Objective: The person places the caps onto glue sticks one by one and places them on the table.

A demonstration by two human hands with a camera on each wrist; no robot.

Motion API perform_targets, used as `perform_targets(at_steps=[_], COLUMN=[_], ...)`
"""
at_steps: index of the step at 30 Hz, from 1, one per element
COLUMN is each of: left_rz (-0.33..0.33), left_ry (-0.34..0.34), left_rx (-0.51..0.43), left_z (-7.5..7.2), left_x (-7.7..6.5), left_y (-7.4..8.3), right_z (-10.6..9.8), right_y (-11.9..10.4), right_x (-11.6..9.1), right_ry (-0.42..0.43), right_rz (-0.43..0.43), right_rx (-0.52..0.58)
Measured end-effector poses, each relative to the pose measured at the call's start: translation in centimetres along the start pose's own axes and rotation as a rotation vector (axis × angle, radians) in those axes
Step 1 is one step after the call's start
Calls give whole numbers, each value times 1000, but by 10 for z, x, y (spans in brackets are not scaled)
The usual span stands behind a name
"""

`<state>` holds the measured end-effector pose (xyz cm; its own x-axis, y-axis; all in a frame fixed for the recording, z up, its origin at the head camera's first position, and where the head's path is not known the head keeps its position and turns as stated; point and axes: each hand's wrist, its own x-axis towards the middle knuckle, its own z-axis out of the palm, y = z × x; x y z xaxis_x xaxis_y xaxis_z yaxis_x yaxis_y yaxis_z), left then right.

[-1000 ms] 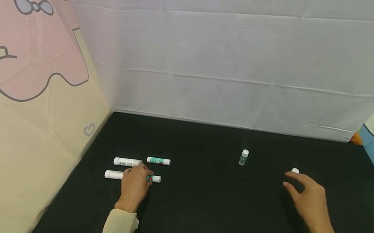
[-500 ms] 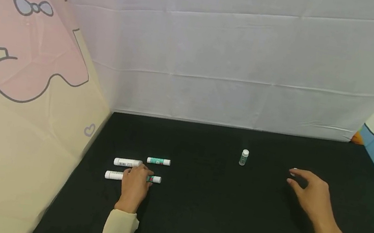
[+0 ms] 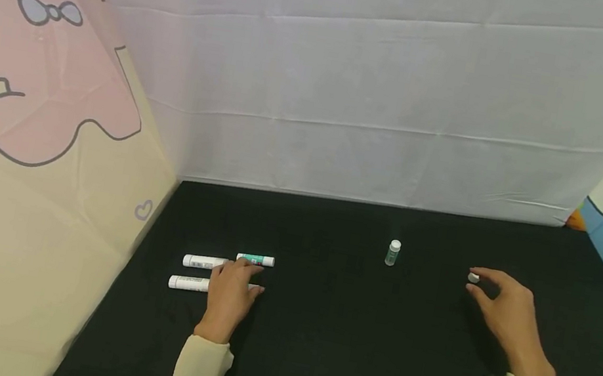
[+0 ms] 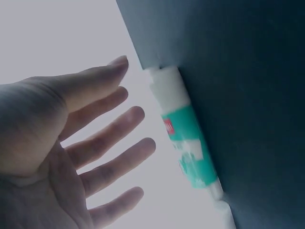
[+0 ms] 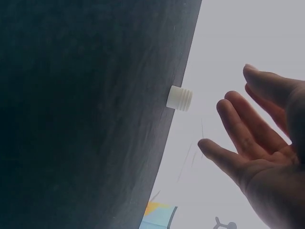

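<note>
My left hand (image 3: pixel 229 299) is over the glue sticks at the left, fingers and thumb spread and gripping nothing. In the left wrist view, a glue stick (image 4: pixel 183 129) with a green label and white cap lies on its side before the fingertips. Two white tubes (image 3: pixel 190 283) lie left of the hand, and a green-labelled glue stick (image 3: pixel 263 260) lies just beyond it. My right hand (image 3: pixel 509 322) is near a small white cap (image 3: pixel 473 278), thumb and forefinger apart. The right wrist view shows the ribbed white cap (image 5: pixel 179 98) on the tabletop, clear of the fingertips.
A small green-and-clear bottle with a white cap (image 3: pixel 392 253) stands upright between the hands on the black tabletop (image 3: pixel 345 355). A white cloth wall (image 3: pixel 354 90) rises behind the table, with cartoon-printed cloth (image 3: pixel 35 203) at either side.
My left hand has let go of the near glue stick, spreading its fingers and shifting slightly right. My right hand has moved slightly forward, and the white cap now shows between thumb and forefinger.
</note>
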<state>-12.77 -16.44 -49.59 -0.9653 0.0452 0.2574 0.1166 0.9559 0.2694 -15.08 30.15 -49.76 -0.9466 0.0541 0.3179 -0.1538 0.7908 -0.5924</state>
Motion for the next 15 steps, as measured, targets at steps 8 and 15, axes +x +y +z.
perform_targets(at_steps=[8,15], left_rz=[30,59], left_ry=[25,11], left_rx=[-49,-86], left_z=[3,9], left_x=[7,13], left_y=[24,47], right_z=[0,3], right_y=[5,11], right_x=[3,7], right_ry=[-2,-31], right_rz=[1,11], right_rx=[-17,-31])
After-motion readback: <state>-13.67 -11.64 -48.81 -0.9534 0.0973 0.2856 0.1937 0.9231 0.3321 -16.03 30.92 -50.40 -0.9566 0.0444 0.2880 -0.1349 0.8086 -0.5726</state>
